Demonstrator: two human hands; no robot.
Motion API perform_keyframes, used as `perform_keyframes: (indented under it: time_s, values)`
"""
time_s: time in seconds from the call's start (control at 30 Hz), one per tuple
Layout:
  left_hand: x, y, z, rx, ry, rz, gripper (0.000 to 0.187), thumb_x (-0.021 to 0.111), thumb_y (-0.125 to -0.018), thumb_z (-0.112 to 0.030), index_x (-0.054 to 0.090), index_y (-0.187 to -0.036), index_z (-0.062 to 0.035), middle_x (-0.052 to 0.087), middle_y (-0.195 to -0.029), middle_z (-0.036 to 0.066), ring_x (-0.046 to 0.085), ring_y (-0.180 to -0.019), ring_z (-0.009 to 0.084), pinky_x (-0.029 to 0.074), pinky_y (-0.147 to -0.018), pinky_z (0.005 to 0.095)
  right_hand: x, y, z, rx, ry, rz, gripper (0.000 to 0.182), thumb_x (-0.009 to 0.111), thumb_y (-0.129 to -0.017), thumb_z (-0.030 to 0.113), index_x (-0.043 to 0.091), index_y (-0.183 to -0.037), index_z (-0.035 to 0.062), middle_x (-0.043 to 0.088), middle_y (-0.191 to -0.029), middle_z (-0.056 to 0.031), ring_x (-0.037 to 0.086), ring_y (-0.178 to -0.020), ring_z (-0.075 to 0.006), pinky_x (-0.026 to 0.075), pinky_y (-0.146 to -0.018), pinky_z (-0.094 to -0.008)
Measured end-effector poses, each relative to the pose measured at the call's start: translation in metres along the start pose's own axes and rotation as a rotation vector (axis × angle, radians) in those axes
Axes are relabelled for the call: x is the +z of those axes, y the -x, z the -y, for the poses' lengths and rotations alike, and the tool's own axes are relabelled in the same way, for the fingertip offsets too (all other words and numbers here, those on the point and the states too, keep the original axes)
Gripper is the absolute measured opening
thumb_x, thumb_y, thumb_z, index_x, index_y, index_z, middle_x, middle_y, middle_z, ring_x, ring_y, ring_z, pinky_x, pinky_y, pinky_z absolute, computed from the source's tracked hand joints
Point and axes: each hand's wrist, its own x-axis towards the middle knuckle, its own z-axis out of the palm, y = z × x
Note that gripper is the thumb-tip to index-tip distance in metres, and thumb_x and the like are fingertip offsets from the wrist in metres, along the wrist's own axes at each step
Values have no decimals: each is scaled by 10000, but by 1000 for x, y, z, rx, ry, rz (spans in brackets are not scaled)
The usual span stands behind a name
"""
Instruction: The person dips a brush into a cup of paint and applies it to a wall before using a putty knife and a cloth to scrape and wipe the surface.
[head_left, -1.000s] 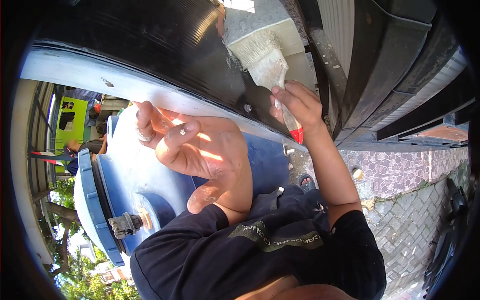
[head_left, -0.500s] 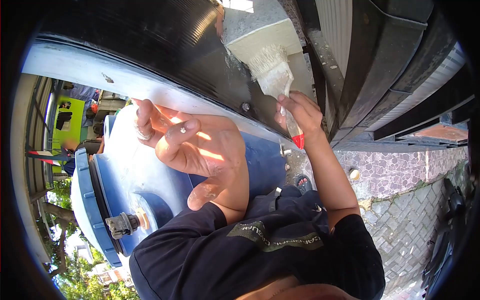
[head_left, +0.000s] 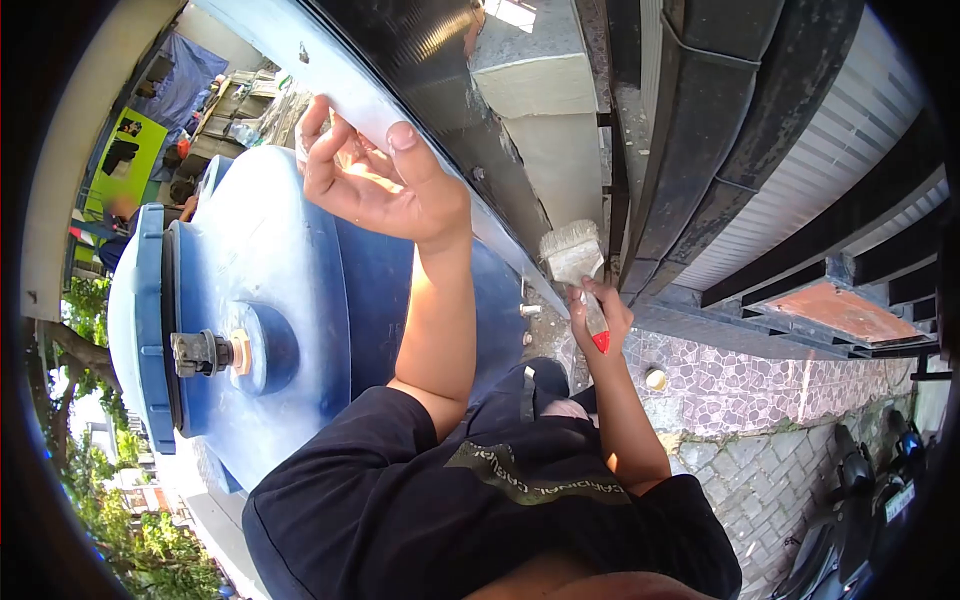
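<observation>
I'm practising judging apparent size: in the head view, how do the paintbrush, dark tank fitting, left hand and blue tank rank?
Largest to smallest:
1. Blue tank
2. Left hand, perhaps enlarged by nearness to the camera
3. Paintbrush, partly covered by the right hand
4. Dark tank fitting

"Right hand point(head_left: 613, 314) has the red-tipped paintbrush point(head_left: 575, 264), bristles near the pale pillar point(head_left: 555, 160)!"
"And the left hand point(head_left: 385, 190)?"
"Loosely curled, palm showing, right by the white beam point(head_left: 335, 65)! Big blue tank point(head_left: 290, 250) close by, motorcycle point(head_left: 860, 520) over at lower right!"
</observation>
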Motion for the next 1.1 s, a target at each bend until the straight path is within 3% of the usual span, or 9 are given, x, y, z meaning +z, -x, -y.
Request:
perform_keyframes:
  time_s: [0.03, 0.27, 0.3, 0.43, 0.57, 0.7, 0.8, 0.87, 1.1]
  values:
    - [1, -1, 1, 19, -12, -8, 409, 625, -756, -118, 359, -1066, -86, 371, -1212, 166, 486, -858, 174, 406, -738, 248, -7, 3, 3, 14, -35, 29, 142, 614, -732, 58, 578, -845, -20, 635, -723, -136, 644, -621, -191, 492, -580, -266]
    - [15, -4, -7, -131, -186, 28, 649, 689, -774, -196, 253, -1209, 9, 438, -1140, 184, 493, -848, 131, 403, -697, 205, -38, 39, -11, 88, -117, 170, 169, 627, -723, 26, 568, -877, -8, 636, -732, -133, 641, -630, -192, 490, -590, -271]
    - [13, -5, -4, -89, -267, 70, 672, 655, -810, -254, 246, -1226, 80, 528, -947, 139, 498, -744, 94, 384, -659, 200, -39, 44, -15, 125, -165, 187, 179, 625, -723, 17, 553, -883, -21, 632, -758, -146, 642, -660, -208, 496, -604, -277]
    - [9, -4, 2, -27, -390, 75, 659, 582, -856, -340, 312, -1213, 143, 491, -628, 33, 427, -521, 40, 313, -546, 170, -25, 28, -17, 44, -283, 182, 235, 562, -765, 16, 492, -985, -25, 632, -734, -137, 635, -649, -166, 489, -608, -257]
    - [10, -4, 10, 71, -347, 47, 596, 591, -847, -368, 431, -1100, 147, 420, -532, 1, 395, -487, 30, 314, -557, 167, 8, -9, -10, -193, -275, 100, 297, 563, -806, 53, 435, -1058, -40, 622, -753, -181, 642, -683, -215, 499, -618, -275]
    - [-5, -10, -4, 32, -750, 300, 542, 578, -863, -334, 450, -1050, 159, 398, -488, -12, 359, -445, 28, 324, -581, 160, 44, -63, 8, -242, -405, 32, 340, 559, -827, 64, 393, -1102, -47, 606, -796, -209, 641, -711, -260, 513, -614, -308]
    - [0, -3, -5, -6, -662, 197, 545, 606, -843, -326, 450, -1067, 146, 421, -491, -3, 376, -434, 21, 308, -533, 154, 74, -102, 7, -418, -418, -125, 332, 546, -840, 61, 387, -1110, -47, 587, -822, -228, 633, -704, -269, 522, -605, -326]
    - [8, 1, -7, -36, -575, 114, 553, 634, -823, -319, 450, -1083, 133, 445, -493, 6, 394, -422, 13, 293, -485, 147, 88, -121, 7, -536, -450, -299, 415, 657, -758, 34, 451, -1115, -17, 598, -781, -203, 618, -658, -242, 499, -547, -277]
    - [4, 1, -12, -56, -539, 135, 595, 674, -790, -318, 439, -1125, 115, 486, -513, 19, 417, -410, 13, 264, -432, 152, 94, -141, 3, -621, -273, -331, 327, 679, -690, -13, 542, -986, -30, 549, -703, -160, 527, -540, -241, 450, -489, -284]
